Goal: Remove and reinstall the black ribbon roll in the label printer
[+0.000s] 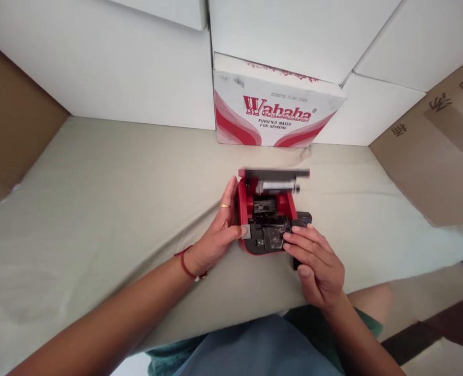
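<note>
A small red and black device [268,216] with its lid flipped up sits on the cloth-covered table [98,198] in front of me. My left hand [218,232], with a gold ring and a red wrist cord, wraps round the device's left side, thumb on its front corner. My right hand [315,258] rests at the device's right front, fingers curled together against its edge and over a dark part there. The open lid shows a metal bar and black inner workings.
A white carton printed "Wahaha" [274,112] stands at the back of the table among plain white boxes [117,68]. Brown cardboard boxes flank the table at left [8,130] and right [439,136]. My lap shows below the table edge.
</note>
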Action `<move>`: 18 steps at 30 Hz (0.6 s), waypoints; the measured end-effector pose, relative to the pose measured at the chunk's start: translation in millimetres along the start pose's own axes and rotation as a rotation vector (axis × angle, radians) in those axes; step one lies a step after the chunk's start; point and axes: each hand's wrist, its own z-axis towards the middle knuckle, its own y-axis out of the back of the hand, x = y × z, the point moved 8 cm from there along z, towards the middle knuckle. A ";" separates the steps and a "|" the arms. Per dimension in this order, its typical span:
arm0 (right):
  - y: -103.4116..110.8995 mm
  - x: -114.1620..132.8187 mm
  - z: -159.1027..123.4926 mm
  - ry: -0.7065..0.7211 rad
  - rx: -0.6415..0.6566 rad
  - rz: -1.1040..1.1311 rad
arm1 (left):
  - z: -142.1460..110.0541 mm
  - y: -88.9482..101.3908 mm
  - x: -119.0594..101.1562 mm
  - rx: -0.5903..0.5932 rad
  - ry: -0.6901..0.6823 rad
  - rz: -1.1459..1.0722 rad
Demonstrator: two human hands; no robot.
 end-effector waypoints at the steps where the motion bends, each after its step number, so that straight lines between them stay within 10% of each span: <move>1: 1.9 -0.3 4.6 0.007 0.008 0.019 | 0.3 -0.4 0.5 -0.004 0.002 -0.003; 8: 13.8 -31.8 61.8 -0.281 0.116 0.059 | 0.6 -0.7 3.8 -0.015 0.009 0.003; 18: -71.8 -49.8 133.1 -0.448 1.074 -0.668 | 5.3 4.2 1.8 -0.028 -0.021 0.091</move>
